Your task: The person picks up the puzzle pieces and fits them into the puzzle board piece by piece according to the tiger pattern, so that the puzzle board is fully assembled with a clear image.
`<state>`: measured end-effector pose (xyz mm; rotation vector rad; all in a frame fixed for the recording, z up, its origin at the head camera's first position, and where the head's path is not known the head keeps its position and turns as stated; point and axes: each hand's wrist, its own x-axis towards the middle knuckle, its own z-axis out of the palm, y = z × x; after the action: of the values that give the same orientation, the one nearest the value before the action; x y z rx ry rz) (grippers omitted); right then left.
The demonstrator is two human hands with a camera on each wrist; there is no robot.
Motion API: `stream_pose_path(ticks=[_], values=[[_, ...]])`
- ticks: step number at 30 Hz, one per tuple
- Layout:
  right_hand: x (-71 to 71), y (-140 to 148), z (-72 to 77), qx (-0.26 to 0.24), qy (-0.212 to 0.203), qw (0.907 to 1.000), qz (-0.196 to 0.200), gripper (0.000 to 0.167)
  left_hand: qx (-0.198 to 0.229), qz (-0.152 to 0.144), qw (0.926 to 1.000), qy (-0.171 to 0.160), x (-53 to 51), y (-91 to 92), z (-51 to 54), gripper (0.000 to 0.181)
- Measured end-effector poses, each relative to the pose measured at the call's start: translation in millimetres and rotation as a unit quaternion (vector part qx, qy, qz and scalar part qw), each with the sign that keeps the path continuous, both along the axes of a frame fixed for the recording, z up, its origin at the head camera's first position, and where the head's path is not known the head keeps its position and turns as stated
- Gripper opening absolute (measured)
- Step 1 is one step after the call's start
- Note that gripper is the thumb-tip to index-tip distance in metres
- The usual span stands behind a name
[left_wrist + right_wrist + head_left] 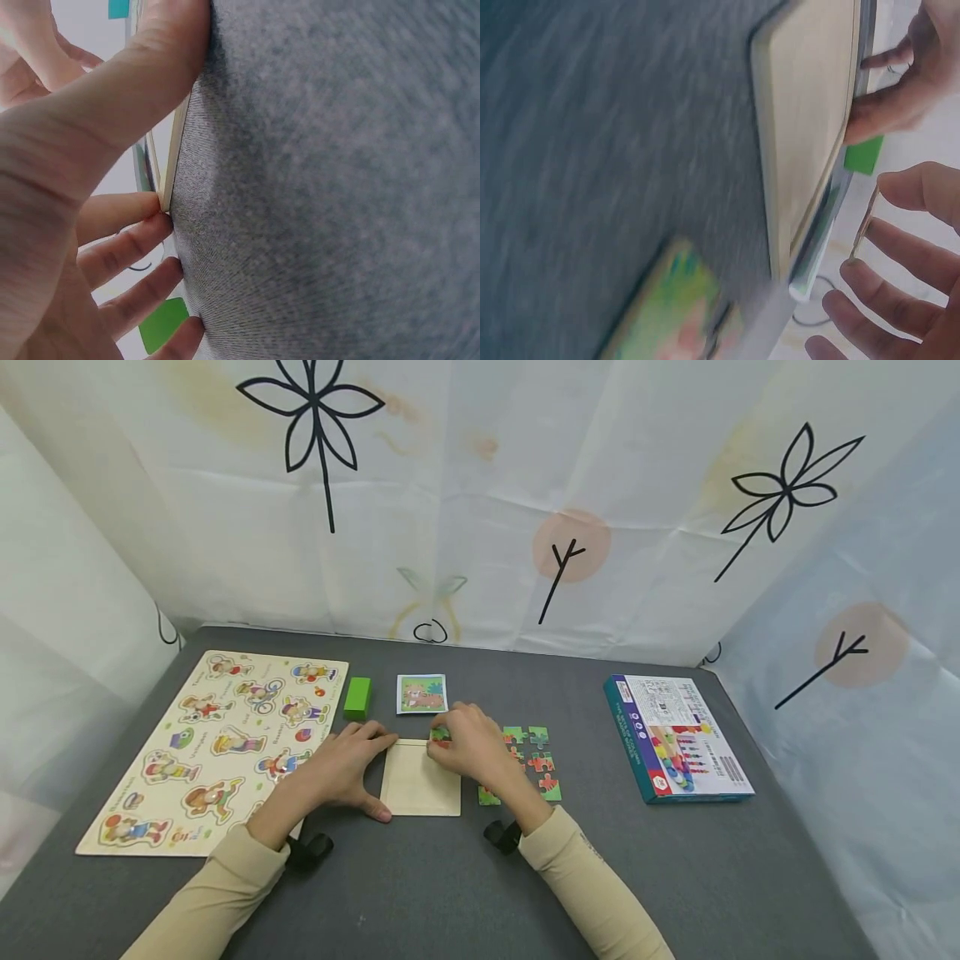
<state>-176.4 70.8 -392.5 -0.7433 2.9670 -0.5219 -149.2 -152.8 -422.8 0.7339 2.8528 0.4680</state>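
A pale, shallow wooden puzzle tray (420, 785) lies on the grey table with no pieces in it. Against its left side rests my left hand (337, 770), thumb at the near corner and fingertips by the far corner; the left wrist view shows those fingers fairly straight. Over the tray's far right corner, my right hand (471, 745) pinches a small jigsaw piece (865, 221), seen edge-on in the right wrist view between thumb and fingers. Several green and red jigsaw pieces (541, 763) lie right of the tray, some hidden behind the right hand and wrist.
A large peg puzzle board (251, 714) with cartoon figures lies at left. Beyond the tray are a green block (357, 698) and a small picture card (422, 694). A teal-and-white box (678, 739) lies at right. Printed fabric (480, 493) hangs behind the table.
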Motion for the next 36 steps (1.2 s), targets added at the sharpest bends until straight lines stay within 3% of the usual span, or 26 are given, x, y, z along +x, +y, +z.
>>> stream_pose_path(ticks=[13, 21, 36], values=[[5.8, -33.7, -9.0, 0.016, -0.034, 0.9989, 0.027, 0.026, 0.02, 0.013, 0.9997, -0.01, 1.4, 1.9, -2.3, 0.113], [6.2, -40.7, -13.8, 0.042, -0.036, 0.9981, 0.026, 0.026, 0.062, 0.013, 0.9978, -0.021, 4.5, 1.3, -3.4, 0.112], [5.3, -39.3, -9.1, 0.051, -0.053, 0.9971, 0.018, 0.032, 0.034, 0.006, 0.9992, -0.02, 3.3, 1.0, -2.7, 0.112]])
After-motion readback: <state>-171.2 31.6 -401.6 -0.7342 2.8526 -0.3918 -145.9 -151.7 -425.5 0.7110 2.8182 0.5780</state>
